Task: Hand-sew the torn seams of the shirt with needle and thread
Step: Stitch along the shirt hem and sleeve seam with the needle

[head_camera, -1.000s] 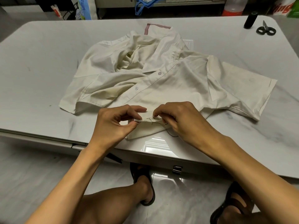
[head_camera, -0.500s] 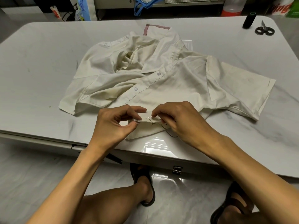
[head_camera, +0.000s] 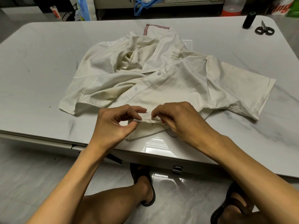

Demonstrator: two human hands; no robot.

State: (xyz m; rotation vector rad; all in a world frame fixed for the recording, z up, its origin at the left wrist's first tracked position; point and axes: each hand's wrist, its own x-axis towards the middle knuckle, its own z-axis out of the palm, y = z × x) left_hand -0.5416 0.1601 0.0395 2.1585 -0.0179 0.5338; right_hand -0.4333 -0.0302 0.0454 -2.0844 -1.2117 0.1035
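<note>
A cream button-up shirt lies crumpled on the white marble table. Its lower hem corner reaches the table's near edge. My left hand pinches the folded hem edge between thumb and forefinger. My right hand pinches a thin needle that points left into the same fold. Dark thread runs in loops from the stitches under my right hand and onto the table. The needle's rear end is hidden by my fingers.
A black thread spool and small black scissors sit at the table's far right corner. Bags and bottles stand behind the table. My legs in dark sandals are on the tiled floor below the near edge.
Both hands stay at the hem with almost no shift. The needle tip shows slightly more between the two hands.
</note>
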